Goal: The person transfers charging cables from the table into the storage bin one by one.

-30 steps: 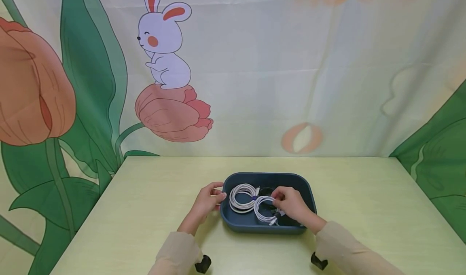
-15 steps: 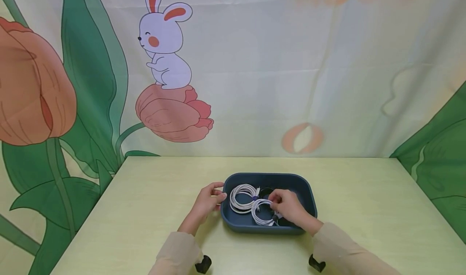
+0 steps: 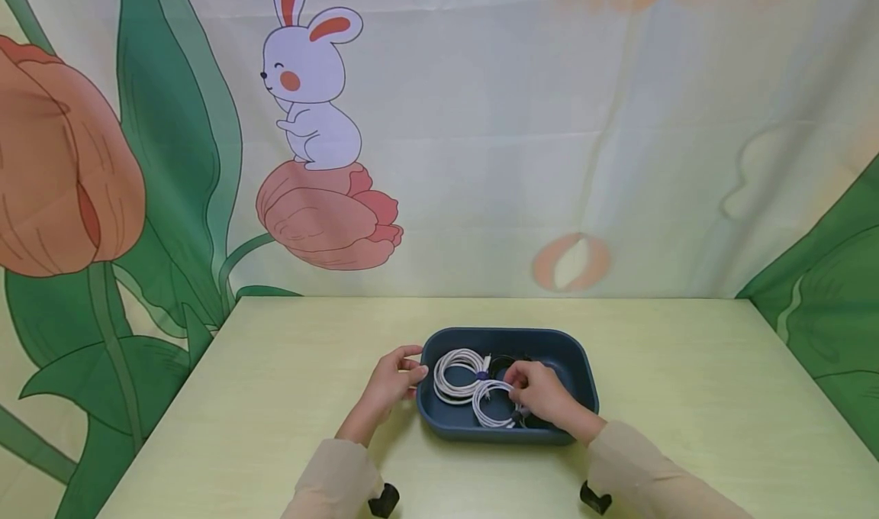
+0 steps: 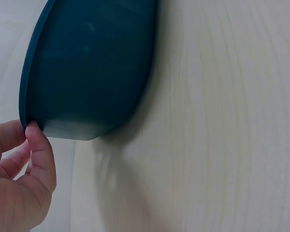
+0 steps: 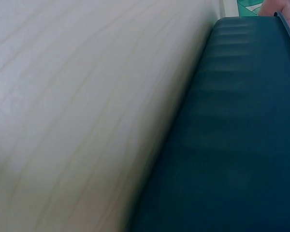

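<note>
A dark blue storage box (image 3: 494,434) stands on the table with coiled cables inside. My left hand (image 3: 391,378) pinches the box's left rim between thumb and fingers; the left wrist view shows the thumb (image 4: 40,154) against the outer wall. Inside the box, my right hand (image 3: 542,393) pinches a smaller white coiled cable (image 3: 478,407) at its right side. To its left lies a larger white coiled cable (image 3: 441,381) with a purple tie (image 3: 482,375). A black cable (image 3: 501,362) behind is partly hidden by the right hand. In the right wrist view, the box wall (image 5: 232,130) hides the right hand's fingers.
The pale wooden table (image 3: 288,359) extends around the box on all sides. Behind its back edge hangs a printed cloth (image 3: 467,137) with a rabbit and tulips. Black straps (image 3: 383,500) show beneath the sleeves.
My right hand has shifted slightly left and toward me, and the smaller white coiled cable has moved with it beside the larger coil. The left hand has stayed at the rim.
</note>
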Demonstrator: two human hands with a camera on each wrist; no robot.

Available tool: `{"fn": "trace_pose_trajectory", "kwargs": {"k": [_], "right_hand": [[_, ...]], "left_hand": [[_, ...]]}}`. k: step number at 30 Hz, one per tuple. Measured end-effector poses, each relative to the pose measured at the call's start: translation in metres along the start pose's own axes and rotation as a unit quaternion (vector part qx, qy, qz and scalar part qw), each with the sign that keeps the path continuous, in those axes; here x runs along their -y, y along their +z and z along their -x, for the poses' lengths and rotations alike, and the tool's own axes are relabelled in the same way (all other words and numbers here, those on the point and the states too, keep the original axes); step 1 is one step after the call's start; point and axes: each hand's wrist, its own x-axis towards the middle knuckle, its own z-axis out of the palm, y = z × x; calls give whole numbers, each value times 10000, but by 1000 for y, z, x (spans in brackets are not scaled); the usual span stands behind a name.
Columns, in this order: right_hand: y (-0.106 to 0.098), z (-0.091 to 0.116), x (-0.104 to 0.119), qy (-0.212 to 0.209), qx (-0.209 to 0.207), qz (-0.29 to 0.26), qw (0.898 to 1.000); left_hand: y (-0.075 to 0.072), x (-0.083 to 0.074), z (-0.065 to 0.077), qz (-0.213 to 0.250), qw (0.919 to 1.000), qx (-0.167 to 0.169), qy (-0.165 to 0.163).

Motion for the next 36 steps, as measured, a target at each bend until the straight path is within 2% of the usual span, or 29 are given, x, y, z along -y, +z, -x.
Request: {"fn": "trace_pose_trajectory", "kwargs": {"k": [12, 21, 36], "right_hand": [[4, -1, -2, -55, 34, 336, 9994], [5, 0, -2, -28, 93, 394, 9992], [0, 0, -2, -148, 104, 745, 9971]], "left_hand": [[1, 2, 0, -52, 10000, -26, 6], [1, 1, 1, -64, 10000, -24, -40], [1, -1, 0, -62, 10000, -34, -58]]}}
